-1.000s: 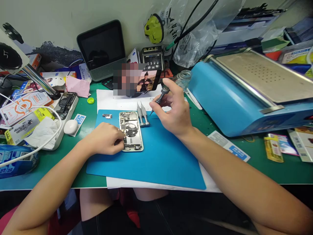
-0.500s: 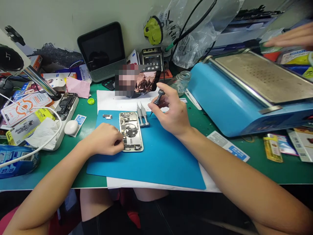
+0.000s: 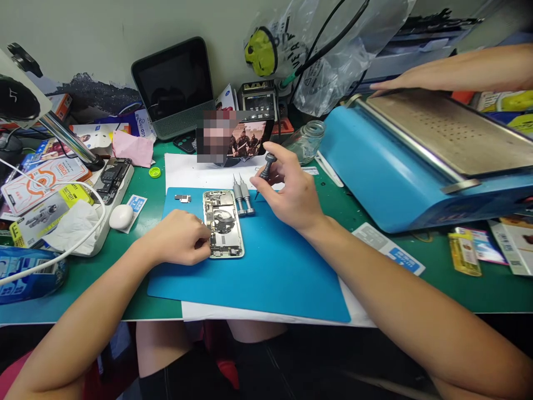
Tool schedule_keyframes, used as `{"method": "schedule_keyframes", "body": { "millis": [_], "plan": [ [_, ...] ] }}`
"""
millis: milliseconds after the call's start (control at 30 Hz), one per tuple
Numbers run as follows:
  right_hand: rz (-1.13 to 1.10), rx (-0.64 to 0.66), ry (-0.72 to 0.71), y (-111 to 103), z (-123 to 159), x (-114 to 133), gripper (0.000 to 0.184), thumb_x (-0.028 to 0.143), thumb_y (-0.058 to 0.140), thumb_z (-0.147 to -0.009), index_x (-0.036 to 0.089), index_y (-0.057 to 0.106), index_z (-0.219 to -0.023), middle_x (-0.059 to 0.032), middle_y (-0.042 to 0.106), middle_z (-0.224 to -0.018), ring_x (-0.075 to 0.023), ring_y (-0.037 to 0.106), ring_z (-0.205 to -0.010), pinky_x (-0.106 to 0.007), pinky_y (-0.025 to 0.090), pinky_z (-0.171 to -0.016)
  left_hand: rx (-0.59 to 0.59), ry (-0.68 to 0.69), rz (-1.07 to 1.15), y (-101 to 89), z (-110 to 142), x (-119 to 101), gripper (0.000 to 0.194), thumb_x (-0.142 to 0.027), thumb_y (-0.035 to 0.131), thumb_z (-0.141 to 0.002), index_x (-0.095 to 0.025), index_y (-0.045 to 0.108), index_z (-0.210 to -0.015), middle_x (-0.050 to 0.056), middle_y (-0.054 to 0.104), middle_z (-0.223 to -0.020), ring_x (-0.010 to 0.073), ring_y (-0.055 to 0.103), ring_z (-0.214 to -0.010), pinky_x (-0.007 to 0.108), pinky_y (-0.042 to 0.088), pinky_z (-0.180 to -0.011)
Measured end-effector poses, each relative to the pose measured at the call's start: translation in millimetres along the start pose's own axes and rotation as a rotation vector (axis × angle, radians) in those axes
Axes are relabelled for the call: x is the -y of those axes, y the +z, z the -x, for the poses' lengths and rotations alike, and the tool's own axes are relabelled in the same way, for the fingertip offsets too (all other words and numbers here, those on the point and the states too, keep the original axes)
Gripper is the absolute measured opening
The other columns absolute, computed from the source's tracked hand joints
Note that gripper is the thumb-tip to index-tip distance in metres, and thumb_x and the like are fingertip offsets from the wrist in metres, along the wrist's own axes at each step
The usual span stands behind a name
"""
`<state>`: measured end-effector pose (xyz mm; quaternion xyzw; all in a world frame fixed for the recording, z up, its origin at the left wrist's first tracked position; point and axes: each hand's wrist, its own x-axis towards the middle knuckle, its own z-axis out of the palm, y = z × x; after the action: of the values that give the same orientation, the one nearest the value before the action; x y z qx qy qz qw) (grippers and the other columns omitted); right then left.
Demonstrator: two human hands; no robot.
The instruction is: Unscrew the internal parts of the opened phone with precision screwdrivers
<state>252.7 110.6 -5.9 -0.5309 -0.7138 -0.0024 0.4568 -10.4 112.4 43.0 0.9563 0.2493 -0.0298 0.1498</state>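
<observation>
An opened phone [image 3: 227, 244] with its inner parts exposed lies on a blue mat [image 3: 266, 278]. My left hand [image 3: 183, 238] rests at its left edge with the fingers curled; whatever they may hold is hidden. Between thumb and fingers, my right hand [image 3: 291, 186] grips a dark screwdriver [image 3: 268, 162], its shaft slanting down above the mat's upper part. Two grey screwdrivers [image 3: 244, 199] lie side by side at the phone's upper right. A small metal phone part [image 3: 183, 198] sits on the mat, up and left of the phone.
A blue machine with a metal plate [image 3: 375, 172] stands at right; another person's hand [image 3: 400, 80] reaches over its far edge. Behind the mat are a propped phone playing video [image 3: 250, 139] and a glass jar [image 3: 310, 139]. Boxes [image 3: 45, 183] and a lamp stand [image 3: 69, 136] crowd the left.
My right hand and the screwdriver have shifted slightly left. The other person's hand has moved left over the machine's plate. My left hand and the opened phone stay put.
</observation>
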Motion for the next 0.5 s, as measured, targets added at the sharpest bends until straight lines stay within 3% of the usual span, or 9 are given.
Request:
{"method": "schedule_keyframes", "body": {
  "millis": [500],
  "plan": [
    [0.004,0.022,-0.001,-0.2,-0.4,0.2,0.053,0.048,0.055,-0.097,0.030,0.044,-0.146,-0.0036,0.070,-0.091,-0.0230,0.071,-0.071,-0.042,0.066,-0.068,0.008,0.017,-0.005,-0.6,0.6,0.1,0.019,-0.023,0.051,-0.076,-0.019,0.049,-0.057,0.001,0.056,-0.056,0.0127,0.039,-0.050,0.031,0.020,-0.053]
  ]
}}
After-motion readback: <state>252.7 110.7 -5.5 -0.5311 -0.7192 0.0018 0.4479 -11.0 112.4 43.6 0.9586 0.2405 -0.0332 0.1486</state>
